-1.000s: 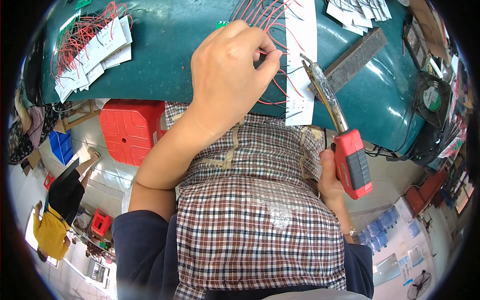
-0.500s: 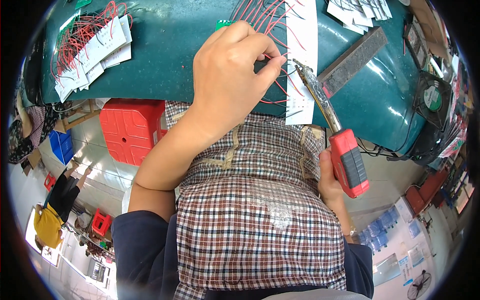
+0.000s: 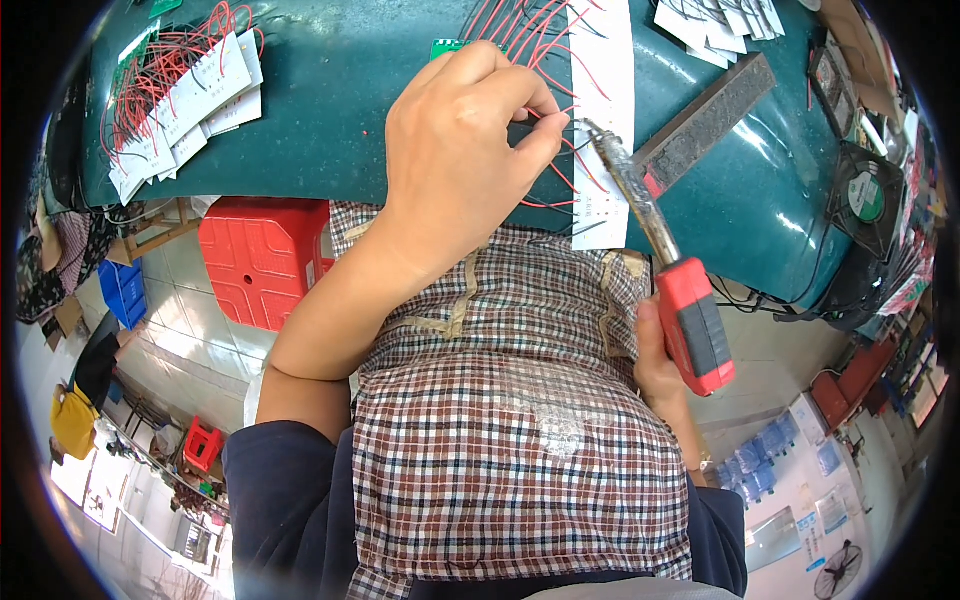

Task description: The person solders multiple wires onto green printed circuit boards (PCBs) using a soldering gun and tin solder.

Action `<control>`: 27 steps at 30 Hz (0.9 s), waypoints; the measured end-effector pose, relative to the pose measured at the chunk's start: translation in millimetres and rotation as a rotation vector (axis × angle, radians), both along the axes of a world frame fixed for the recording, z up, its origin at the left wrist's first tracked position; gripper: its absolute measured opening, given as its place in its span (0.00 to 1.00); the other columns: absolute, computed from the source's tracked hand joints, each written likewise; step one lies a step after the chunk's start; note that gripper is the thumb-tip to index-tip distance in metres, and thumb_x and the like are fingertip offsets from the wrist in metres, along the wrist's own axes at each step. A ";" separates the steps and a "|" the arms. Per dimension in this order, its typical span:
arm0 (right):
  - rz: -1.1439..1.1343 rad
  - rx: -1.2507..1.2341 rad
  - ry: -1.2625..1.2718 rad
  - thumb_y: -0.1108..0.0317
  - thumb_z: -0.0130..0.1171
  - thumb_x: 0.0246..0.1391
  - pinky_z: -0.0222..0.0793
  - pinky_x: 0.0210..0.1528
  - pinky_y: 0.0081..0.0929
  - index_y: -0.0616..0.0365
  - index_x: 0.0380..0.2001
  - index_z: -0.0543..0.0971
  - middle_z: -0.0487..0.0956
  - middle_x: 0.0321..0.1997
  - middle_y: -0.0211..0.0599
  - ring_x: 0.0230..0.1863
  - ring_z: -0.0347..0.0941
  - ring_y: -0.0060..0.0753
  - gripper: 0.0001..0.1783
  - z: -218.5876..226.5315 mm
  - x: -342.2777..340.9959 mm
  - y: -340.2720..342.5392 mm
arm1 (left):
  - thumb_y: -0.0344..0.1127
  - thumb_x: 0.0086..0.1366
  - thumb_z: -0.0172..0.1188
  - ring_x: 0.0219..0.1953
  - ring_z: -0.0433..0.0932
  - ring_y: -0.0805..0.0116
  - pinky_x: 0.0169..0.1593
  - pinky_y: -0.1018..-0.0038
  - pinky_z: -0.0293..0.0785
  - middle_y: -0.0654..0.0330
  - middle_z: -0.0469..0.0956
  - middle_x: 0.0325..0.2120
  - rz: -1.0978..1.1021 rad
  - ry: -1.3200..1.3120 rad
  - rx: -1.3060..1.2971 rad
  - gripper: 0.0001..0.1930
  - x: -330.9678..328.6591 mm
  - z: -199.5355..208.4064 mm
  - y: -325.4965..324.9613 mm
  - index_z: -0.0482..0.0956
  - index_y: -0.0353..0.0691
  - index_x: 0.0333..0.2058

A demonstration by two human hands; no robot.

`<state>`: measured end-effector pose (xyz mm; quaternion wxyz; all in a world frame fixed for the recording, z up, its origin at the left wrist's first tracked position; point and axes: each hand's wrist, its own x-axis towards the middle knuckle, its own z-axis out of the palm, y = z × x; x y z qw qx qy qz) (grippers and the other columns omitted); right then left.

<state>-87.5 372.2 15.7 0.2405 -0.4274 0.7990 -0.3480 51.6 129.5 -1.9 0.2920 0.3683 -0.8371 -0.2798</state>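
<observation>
My left hand (image 3: 455, 150) is over the near part of the bench, thumb and forefinger pinched on a thin red wire (image 3: 567, 110). The wire's end lies over a white card strip (image 3: 600, 225), where several red and black wires also end. Behind the knuckles shows part of a green circuit board (image 3: 444, 47); my hand hides the rest. My right hand (image 3: 657, 365) is wrapped round the red and black handle of a soldering iron (image 3: 695, 325). Its dark tip points up and left, close to the wire ends at my left fingertips; contact cannot be made out.
At the left lie bundled wired boards on white cards (image 3: 210, 90). A dark rectangular bar (image 3: 710, 112) rests right of the strip, with more white cards (image 3: 715, 25) behind it. A black fan (image 3: 865, 195) stands at the right edge. A red stool (image 3: 260, 262) is below the bench.
The soldering iron has shifted very slightly to the left at its tip and handle. My left hand stays in place. At far left, a person in yellow has moved toward the picture's edge.
</observation>
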 end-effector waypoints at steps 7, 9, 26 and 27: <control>-0.106 0.025 -0.092 0.67 0.63 0.52 0.68 0.32 0.27 0.60 0.35 0.77 0.75 0.30 0.36 0.29 0.72 0.31 0.10 3.7 -5.4 7.0 | 0.29 0.47 0.69 0.23 0.73 0.73 0.26 0.77 0.68 0.65 0.72 0.20 -0.001 0.002 0.004 0.06 0.4 1.4 0.2 0.79 0.39 0.22; -0.097 -0.053 -0.084 0.69 0.58 0.55 0.65 0.29 0.25 0.62 0.37 0.73 0.71 0.25 0.33 0.25 0.67 0.26 0.09 1.9 0.1 -1.4 | 0.28 0.47 0.69 0.23 0.73 0.73 0.26 0.77 0.68 0.65 0.72 0.20 -0.004 -0.001 0.000 0.06 0.5 1.9 0.3 0.79 0.39 0.22; -0.242 -0.357 -0.378 0.75 0.52 0.58 0.60 0.22 0.21 0.65 0.42 0.69 0.66 0.19 0.29 0.16 0.56 0.16 0.10 23.1 -1.1 -47.4 | 0.35 0.53 0.67 0.21 0.71 0.70 0.25 0.74 0.66 0.62 0.75 0.21 0.143 -0.145 0.177 0.08 39.9 20.3 -27.4 0.78 0.37 0.26; -0.238 -0.353 -0.369 0.74 0.52 0.58 0.60 0.22 0.20 0.65 0.42 0.69 0.66 0.19 0.29 0.16 0.56 0.17 0.10 23.5 -1.0 -47.4 | 0.35 0.53 0.68 0.18 0.66 0.76 0.23 0.77 0.62 0.64 0.73 0.19 0.099 -0.162 0.125 0.10 38.0 20.4 -26.9 0.79 0.35 0.27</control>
